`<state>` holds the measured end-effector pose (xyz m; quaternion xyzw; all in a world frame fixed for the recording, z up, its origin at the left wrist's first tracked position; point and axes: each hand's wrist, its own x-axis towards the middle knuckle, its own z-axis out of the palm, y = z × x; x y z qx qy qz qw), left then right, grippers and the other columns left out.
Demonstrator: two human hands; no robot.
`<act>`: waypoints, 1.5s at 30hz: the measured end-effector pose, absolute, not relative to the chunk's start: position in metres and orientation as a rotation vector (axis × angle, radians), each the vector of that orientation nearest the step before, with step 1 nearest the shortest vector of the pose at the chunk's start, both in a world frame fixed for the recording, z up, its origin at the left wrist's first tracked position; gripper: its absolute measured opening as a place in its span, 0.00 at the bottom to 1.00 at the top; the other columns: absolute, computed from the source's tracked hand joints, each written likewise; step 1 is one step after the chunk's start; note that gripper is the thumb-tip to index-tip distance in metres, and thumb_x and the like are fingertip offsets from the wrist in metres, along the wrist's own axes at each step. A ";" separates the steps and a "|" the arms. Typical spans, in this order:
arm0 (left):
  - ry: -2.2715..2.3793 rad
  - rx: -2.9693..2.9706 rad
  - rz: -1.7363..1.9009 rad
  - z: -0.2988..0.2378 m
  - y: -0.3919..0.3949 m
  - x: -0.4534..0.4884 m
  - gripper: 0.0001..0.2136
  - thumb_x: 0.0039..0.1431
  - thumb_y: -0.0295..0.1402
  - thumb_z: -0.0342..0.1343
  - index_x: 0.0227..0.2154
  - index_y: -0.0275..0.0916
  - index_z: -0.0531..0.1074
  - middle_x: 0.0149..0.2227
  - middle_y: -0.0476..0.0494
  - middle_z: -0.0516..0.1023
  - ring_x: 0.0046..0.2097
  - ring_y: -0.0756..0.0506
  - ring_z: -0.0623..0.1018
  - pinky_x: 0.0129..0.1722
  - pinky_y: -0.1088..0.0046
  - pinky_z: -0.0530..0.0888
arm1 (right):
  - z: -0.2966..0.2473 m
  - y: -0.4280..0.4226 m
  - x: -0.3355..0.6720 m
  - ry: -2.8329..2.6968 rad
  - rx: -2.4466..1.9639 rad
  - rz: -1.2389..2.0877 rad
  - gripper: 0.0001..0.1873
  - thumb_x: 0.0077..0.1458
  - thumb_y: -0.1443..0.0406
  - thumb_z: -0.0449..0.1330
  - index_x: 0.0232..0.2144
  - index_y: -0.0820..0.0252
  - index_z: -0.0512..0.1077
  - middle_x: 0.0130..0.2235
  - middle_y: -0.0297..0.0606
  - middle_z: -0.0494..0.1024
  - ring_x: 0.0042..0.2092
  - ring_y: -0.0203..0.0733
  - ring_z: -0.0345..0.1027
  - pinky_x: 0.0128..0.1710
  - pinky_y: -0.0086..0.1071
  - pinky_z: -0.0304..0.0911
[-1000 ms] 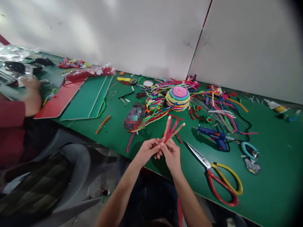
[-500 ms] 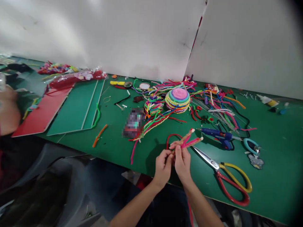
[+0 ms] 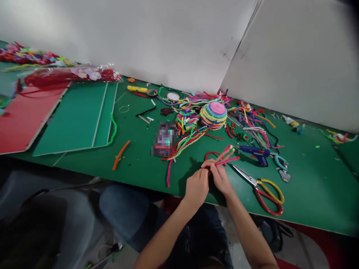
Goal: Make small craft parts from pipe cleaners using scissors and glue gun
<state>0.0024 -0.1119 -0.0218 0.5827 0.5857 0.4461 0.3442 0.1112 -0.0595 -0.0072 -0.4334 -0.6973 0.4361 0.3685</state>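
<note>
My left hand [image 3: 198, 186] is closed, its fingers curled around the lower part of a small bundle of pink and tan pipe cleaners [image 3: 225, 156]. Pressed up close beside it, my right hand [image 3: 220, 178] pinches the same bundle higher up. The pale-tipped ends fan out past the fingers, up and to the right. Inside the hands, the rest of the bundle is hidden. Just behind the fingers a red pipe cleaner [image 3: 211, 152] curves over the green table [image 3: 146, 172]. To the right lie scissors [image 3: 256, 184] with one yellow and one red handle, blades pointing toward my hands.
A blue glue gun [image 3: 255, 152] and light-blue pliers [image 3: 280, 162] lie beyond the scissors. Behind my hands sits a striped pipe-cleaner ball [image 3: 213, 115] among loose pipe cleaners. A blurred-out phone-like object [image 3: 164, 140] and green board [image 3: 74, 119] are leftward. A white partition [image 3: 168, 41] stands behind.
The camera view has shifted, bringing more of the table's right side in. My left hand has turned so its back shows more, and the bundle's ends have spread differently.
</note>
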 end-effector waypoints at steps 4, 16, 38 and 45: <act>1.440 1.600 1.117 -0.022 -0.113 -0.019 0.07 0.60 0.31 0.46 0.30 0.40 0.68 0.30 0.40 0.76 0.33 0.44 0.74 0.33 0.70 0.68 | -0.011 -0.060 0.109 -1.934 -1.074 1.034 0.21 0.62 0.56 0.43 0.35 0.55 0.75 0.38 0.39 0.76 0.41 0.41 0.69 0.44 0.39 0.63; 1.346 1.568 1.018 -0.016 -0.110 -0.033 0.08 0.62 0.31 0.44 0.31 0.40 0.67 0.29 0.45 0.75 0.28 0.49 0.74 0.30 0.75 0.68 | -0.003 -0.057 0.113 -1.931 -0.954 1.173 0.19 0.60 0.55 0.47 0.38 0.56 0.75 0.39 0.39 0.77 0.41 0.40 0.71 0.43 0.37 0.65; 2.063 2.498 -0.053 0.031 0.005 -0.057 0.15 0.60 0.27 0.41 0.43 0.33 0.71 0.44 0.30 0.73 0.45 0.35 0.72 0.34 0.62 0.70 | -0.002 -0.071 0.125 -1.704 -1.265 0.628 0.16 0.61 0.59 0.46 0.31 0.57 0.71 0.27 0.38 0.75 0.30 0.40 0.69 0.33 0.34 0.62; 1.854 2.605 -0.117 0.031 0.018 -0.062 0.16 0.60 0.40 0.47 0.43 0.35 0.71 0.48 0.34 0.71 0.50 0.38 0.69 0.41 0.67 0.68 | -0.002 -0.072 0.123 -1.743 -1.174 0.556 0.18 0.61 0.58 0.45 0.29 0.58 0.71 0.30 0.39 0.75 0.32 0.39 0.68 0.33 0.32 0.60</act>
